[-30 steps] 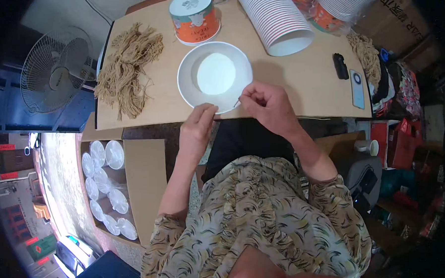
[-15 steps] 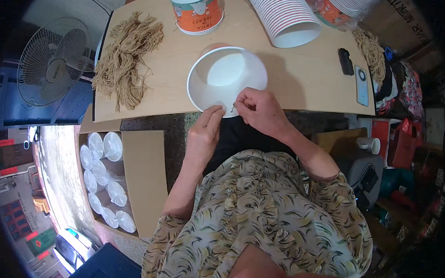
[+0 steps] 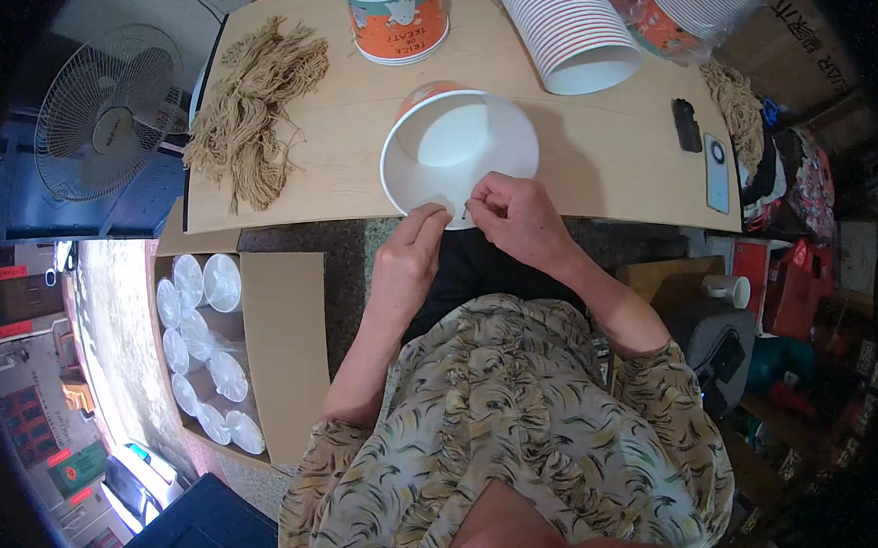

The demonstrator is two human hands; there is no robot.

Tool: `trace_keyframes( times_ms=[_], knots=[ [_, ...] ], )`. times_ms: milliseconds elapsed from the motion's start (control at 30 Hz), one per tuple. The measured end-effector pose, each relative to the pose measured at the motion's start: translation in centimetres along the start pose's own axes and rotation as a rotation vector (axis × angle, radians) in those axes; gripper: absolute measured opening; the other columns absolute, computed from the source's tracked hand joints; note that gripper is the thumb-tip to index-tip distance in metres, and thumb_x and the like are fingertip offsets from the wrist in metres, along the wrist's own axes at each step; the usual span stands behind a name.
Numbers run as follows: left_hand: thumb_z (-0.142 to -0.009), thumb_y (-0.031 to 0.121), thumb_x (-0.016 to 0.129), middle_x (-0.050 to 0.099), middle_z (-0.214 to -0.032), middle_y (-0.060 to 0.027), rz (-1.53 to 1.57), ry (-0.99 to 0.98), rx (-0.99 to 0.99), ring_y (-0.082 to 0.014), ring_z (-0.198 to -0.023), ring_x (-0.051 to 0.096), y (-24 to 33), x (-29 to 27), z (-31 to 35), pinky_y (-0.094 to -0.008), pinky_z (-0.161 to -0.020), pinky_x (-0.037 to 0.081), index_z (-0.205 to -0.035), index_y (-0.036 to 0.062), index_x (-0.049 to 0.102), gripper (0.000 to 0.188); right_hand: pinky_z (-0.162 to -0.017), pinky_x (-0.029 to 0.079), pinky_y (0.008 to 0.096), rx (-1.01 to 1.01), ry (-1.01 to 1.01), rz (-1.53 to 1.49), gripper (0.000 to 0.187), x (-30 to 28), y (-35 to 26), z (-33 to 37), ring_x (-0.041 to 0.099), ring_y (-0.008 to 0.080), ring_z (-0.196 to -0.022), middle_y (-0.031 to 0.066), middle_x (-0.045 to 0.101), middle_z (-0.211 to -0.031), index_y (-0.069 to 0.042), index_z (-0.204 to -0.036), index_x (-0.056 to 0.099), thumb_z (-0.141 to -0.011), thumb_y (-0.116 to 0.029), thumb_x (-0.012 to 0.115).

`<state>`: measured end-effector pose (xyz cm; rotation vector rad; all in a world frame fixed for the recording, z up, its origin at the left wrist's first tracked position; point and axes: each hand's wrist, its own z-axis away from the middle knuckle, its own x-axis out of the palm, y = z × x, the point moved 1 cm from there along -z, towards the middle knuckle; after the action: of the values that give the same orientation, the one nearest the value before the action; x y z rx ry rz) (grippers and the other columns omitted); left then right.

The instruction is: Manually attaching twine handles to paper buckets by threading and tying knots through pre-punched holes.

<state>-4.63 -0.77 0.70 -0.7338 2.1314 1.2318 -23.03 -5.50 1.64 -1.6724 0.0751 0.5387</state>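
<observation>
You are tilting the white bucket farther toward yourself than a second ago, apparently opening its near wall to handling, its bulk lying just beyond your fingertips while your left hand is gripping the near rim and your right hand is pinching a small dark piece.

A light-wood table stands over speckled floor near a grey wall.

both forearms angle inward; left hand bends its fingers, right hand pinches.
</observation>
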Motion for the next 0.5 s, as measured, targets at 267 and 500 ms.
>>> trace_keyframes(
  times_ms=[267, 500],
  knots=[
    [-0.083, -0.005, 0.065, 0.068, -0.112, -0.011, -0.006, -0.008, 0.023, -0.0336, -0.092, 0.07, -0.05, -0.06, -0.25, -0.0414, -0.074, 0.06, -0.106, 0.0035, 0.067, 0.024, -0.052, 0.045, 0.0257, 0.015, 0.006, 0.05, 0.01, -0.08, -0.12, -0.13, 0.056, 0.0044, -0.058, 0.001, 0.061, -0.062, 0.002, -0.083, 0.061, -0.09, -0.004, 0.066],
    [-0.083, -0.005, 0.064, 0.066, -0.109, -0.0076, 0.019, -0.043, -0.002, -0.0298, -0.088, 0.07, 0.06, -0.13, -0.42, -0.0403, -0.072, 0.059, -0.108, 0.0075, 0.069, 0.029, -0.053, 0.047, 0.0296, -0.023, 0.022, 0.153, 0.009, 0.11, 0.15, -0.28, 0.06, 0.0094, -0.056, 0.0075, 0.064, -0.062, 0.002, -0.083, 0.064, -0.088, -0.005, 0.067]
  ],
)
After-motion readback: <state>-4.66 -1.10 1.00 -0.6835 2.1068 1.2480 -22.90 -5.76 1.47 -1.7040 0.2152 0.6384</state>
